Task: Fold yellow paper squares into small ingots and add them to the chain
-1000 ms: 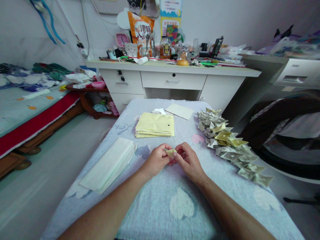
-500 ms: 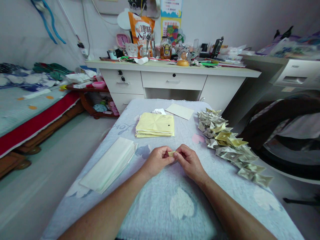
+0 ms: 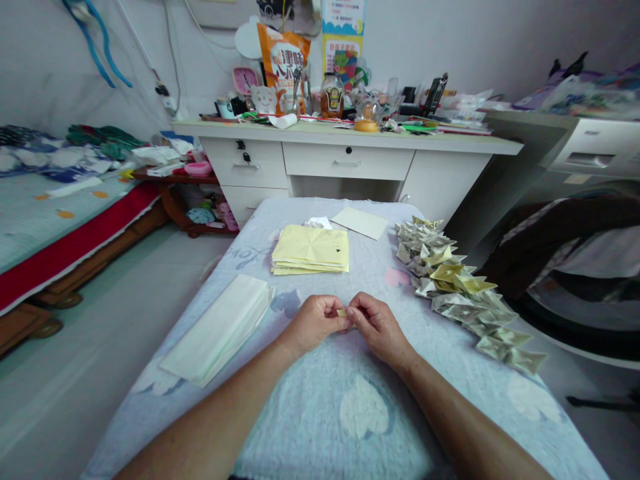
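Between my fingertips is a small piece of folded yellow paper [image 3: 342, 313], mostly hidden by the hands. My left hand [image 3: 320, 321] pinches its left side, thumb on top. My right hand [image 3: 374, 325] grips the other side, thumb and fingers pressed together close to the left hand. Just beyond the hands lies a stack of yellow paper [image 3: 311, 248] with crease lines on its top sheet. To the left rests a slanted stack of long pale paper strips [image 3: 217, 331]. On the right, folded paper boats [image 3: 457, 287] stand in an overlapping row.
A patterned blue cloth [image 3: 320, 407] covers the table. A pale card [image 3: 360, 222] and crumpled white paper [image 3: 319, 223] lie at its far end. Behind stands a white desk [image 3: 345, 141] crowded with items. A washing machine [image 3: 590, 157] is on the right, a bed [image 3: 65, 213] on the left.
Both hands have lowered slightly toward me, still pinching the folded paper. Less of the paper shows between the fingers now. The stacks and the paper boats have stayed put.
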### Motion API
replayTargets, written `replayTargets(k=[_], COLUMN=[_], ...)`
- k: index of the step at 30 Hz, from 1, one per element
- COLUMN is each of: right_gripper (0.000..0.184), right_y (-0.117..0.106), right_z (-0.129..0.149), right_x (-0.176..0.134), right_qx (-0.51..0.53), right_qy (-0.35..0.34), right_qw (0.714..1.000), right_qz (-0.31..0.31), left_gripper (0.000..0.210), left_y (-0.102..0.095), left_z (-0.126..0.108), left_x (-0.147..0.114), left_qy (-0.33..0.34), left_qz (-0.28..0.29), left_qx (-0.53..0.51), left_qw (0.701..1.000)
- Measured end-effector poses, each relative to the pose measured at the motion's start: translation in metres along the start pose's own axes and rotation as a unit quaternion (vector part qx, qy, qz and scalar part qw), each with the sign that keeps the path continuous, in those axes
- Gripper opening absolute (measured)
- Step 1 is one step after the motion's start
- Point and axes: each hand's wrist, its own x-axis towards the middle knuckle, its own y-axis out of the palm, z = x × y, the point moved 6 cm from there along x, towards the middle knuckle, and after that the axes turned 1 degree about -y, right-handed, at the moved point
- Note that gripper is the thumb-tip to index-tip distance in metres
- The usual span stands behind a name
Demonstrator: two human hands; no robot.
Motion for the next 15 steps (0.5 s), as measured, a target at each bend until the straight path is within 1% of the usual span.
replayTargets(k=[4,8,15], right_gripper=[0.022,0.022,0.008], right_y=[-0.0008,-0.0007,-0.0033], right_z=[0.0004,0.0013,0.004], right_x=[0.0008,-0.0004,-0.0012], right_qx=[-0.005,0.012,0.005], right_qy=[-0.002,0.006,-0.001], right_qw=[1.0,1.0,1.0], right_qz=[-0.002,0.003,-0.003], left_gripper=[0.029,0.03,0.034], left_y=[0.0009,0.0016,0.0016], left_z=[-0.0006,-0.0013,-0.0025], left_x=[0.0001,0.0,0.0], left_qy=[0.004,0.007,0.02], left_qz=[0.005,0.009,0.013], left_qx=[-0.006,-0.01,0.005], left_qw=[1.0,1.0,1.0])
